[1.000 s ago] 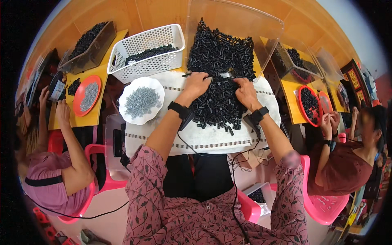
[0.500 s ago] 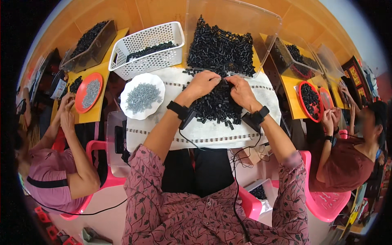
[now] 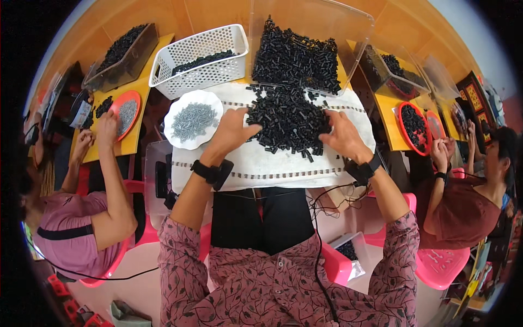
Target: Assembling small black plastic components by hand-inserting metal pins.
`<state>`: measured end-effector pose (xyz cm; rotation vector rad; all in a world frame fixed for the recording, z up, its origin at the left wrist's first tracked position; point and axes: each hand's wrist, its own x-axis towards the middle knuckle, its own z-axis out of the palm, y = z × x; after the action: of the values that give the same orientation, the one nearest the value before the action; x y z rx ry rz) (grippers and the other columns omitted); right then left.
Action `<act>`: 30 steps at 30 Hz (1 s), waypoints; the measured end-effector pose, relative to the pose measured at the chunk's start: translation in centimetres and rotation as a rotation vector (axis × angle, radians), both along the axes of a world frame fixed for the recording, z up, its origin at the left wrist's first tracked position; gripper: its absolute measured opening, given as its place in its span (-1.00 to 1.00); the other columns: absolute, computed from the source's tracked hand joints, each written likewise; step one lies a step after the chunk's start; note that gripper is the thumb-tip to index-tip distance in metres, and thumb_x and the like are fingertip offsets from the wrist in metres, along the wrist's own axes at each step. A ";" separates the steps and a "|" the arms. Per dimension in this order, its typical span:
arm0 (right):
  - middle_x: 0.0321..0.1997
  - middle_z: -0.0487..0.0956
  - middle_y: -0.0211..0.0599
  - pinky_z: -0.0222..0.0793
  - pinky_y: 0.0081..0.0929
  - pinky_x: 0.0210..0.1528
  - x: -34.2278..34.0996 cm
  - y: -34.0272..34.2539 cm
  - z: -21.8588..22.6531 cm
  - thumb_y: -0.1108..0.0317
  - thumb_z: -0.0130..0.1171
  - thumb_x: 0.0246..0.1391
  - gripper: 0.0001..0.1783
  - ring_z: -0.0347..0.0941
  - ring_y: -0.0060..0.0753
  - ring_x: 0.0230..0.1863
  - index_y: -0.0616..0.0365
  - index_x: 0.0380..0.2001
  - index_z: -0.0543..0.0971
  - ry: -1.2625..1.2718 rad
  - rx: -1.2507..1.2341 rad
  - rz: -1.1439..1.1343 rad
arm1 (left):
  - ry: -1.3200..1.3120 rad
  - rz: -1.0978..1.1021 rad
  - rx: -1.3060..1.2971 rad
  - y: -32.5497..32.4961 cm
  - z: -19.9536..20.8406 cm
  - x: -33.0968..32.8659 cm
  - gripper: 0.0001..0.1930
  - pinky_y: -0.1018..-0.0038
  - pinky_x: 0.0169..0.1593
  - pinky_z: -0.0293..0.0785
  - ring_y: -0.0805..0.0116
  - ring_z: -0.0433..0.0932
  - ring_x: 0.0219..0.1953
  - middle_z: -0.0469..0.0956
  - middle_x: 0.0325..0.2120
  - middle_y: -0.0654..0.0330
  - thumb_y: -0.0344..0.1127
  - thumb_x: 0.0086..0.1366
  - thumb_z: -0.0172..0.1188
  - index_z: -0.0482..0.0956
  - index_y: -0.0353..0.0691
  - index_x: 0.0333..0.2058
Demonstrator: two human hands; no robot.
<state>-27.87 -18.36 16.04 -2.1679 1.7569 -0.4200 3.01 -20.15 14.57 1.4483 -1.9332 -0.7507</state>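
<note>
On cloth [image 3: 261, 168], black pile [image 3: 289, 120], scalloped dish [image 3: 193, 96] of silvery pieces [image 3: 193, 121]

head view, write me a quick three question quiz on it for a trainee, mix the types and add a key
1. True or false: the wearer's left hand and right hand are at opposite sides of the black pile.
2. What does the scalloped white plate hold? a) red rings b) silvery-grey pieces c) white beads
3. What colour is the perforated basket beyond the plate?

Key: 1 true; 2 b; 3 white.
</note>
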 end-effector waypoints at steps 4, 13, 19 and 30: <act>-0.09 0.43 0.17 0.36 -0.20 0.01 1.0 0.5 -0.5 0.27 0.45 -0.25 -0.07 0.41 0.10 -0.06 0.43 0.17 0.22 0.088 0.138 0.002 | -0.216 0.065 -0.039 0.8 -2.4 0.1 -0.53 0.18 -0.07 0.44 -0.13 0.50 -0.21 0.53 -0.34 -0.22 -0.19 -0.09 0.44 0.51 -0.42 -0.31; -0.02 0.44 0.16 0.34 -0.25 0.05 2.6 -1.1 -1.5 0.38 0.40 -0.23 -0.14 0.39 0.08 0.02 0.41 0.17 0.25 -0.054 0.032 0.104 | -0.007 -0.069 0.024 -0.6 -2.2 -4.1 -0.63 0.19 -0.28 0.49 -0.10 0.56 -0.39 0.54 -0.54 -0.12 -0.33 -0.13 0.40 0.45 -0.44 -0.42; -0.18 0.54 0.08 0.42 -0.23 -0.11 1.4 -2.6 0.5 0.34 0.38 -0.17 -0.32 0.50 0.02 -0.18 0.30 0.07 0.41 -0.028 -0.023 0.122 | 0.169 -0.028 0.053 -0.6 -2.4 -2.6 -0.55 0.24 -0.27 0.49 -0.06 0.58 -0.38 0.57 -0.47 -0.14 -0.37 -0.07 0.33 0.51 -0.52 -0.19; -0.26 0.54 0.24 0.38 -0.08 -0.10 -4.3 -10.9 -3.4 0.16 0.11 0.12 -0.51 0.47 0.25 -0.14 0.45 -0.10 0.41 -0.070 -0.333 -0.357 | 0.253 0.207 0.115 -7.3 -4.5 -0.3 -0.55 0.28 -0.02 0.47 -0.06 0.57 -0.12 0.57 -0.18 -0.19 -0.22 0.11 0.19 0.51 -0.46 -0.10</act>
<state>-32.18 -29.21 12.67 -2.0047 2.1658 -0.9224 2.70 -27.47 10.09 1.5131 -1.5474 -0.9114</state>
